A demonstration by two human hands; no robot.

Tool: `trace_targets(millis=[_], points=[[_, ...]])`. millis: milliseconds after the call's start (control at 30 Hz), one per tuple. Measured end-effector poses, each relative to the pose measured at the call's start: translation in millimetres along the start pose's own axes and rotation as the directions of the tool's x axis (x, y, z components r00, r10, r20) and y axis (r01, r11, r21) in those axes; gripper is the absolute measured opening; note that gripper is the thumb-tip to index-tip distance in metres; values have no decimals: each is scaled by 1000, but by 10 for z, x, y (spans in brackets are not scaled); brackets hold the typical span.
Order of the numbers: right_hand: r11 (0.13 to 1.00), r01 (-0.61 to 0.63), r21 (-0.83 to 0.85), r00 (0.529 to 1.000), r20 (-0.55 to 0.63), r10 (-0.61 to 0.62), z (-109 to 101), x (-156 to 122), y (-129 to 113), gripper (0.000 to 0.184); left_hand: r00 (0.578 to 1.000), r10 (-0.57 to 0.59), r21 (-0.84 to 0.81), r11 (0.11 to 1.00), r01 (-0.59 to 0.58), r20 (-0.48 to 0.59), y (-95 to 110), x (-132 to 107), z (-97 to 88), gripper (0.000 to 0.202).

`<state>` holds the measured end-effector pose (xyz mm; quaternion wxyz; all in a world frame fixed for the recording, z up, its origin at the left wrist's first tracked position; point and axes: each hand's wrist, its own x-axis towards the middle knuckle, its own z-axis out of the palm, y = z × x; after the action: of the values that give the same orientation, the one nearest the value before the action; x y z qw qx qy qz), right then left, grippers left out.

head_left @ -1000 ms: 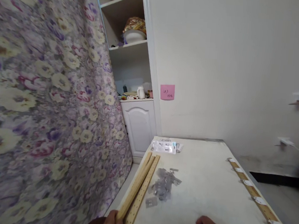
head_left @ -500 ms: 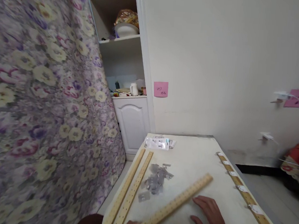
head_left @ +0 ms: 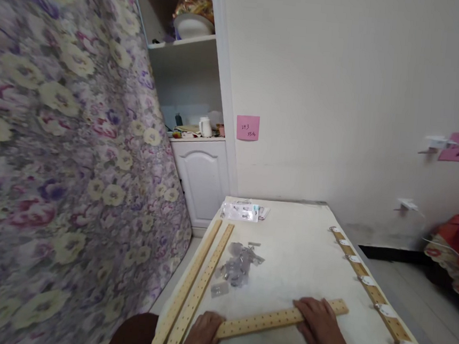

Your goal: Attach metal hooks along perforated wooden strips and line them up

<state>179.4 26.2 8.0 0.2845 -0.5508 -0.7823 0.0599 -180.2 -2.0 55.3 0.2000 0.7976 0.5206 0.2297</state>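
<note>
A pale wooden strip with a row of holes (head_left: pixel 270 321) lies almost crosswise on the white table (head_left: pixel 307 243). My left hand (head_left: pixel 201 340) grips its near left end. My right hand (head_left: pixel 318 324) rests on its right end, fingers curled over it. Two more perforated wooden strips (head_left: pixel 193 289) lie side by side along the table's left edge. Between them and the held strip sits a heap of small clear plastic bags (head_left: pixel 237 266).
A wooden strip with white round hooks (head_left: pixel 368 283) runs along the table's right edge. Packets (head_left: pixel 242 211) lie at the far end. A flowered curtain (head_left: pixel 62 152) hangs left, a white cupboard with shelves (head_left: pixel 199 169) behind, and pink notes (head_left: pixel 247 127) on the wall.
My left hand took one strip from the left pile and swung it across the table. My right hand moved onto its right end. The view tilted down a little.
</note>
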Motion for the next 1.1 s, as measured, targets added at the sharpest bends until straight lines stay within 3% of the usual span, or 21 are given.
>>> trace_targets(millis=[133,333,500,733,967,1100], points=[[999,11,37,997,72,-14,-63,26,0,28,996,-65,60,996,69,-66,12,143,58,31],[995,16,97,986,166,-32,-201,-117,-152,29,988,-59,92,993,73,-146,-257,109,244,39],[995,17,97,990,138,-31,-256,-120,-304,26,980,-27,166,984,61,-198,-348,95,291,40],[986,-68,149,980,198,38,-239,-87,-339,25,985,-26,205,977,62,-173,-338,43,209,44],[980,-65,187,973,232,20,-232,-81,-362,22,987,-26,241,968,63,-156,-427,-52,187,49],[975,-83,208,970,240,32,-217,-65,-367,21,982,-45,306,947,101,-185,-346,14,83,48]])
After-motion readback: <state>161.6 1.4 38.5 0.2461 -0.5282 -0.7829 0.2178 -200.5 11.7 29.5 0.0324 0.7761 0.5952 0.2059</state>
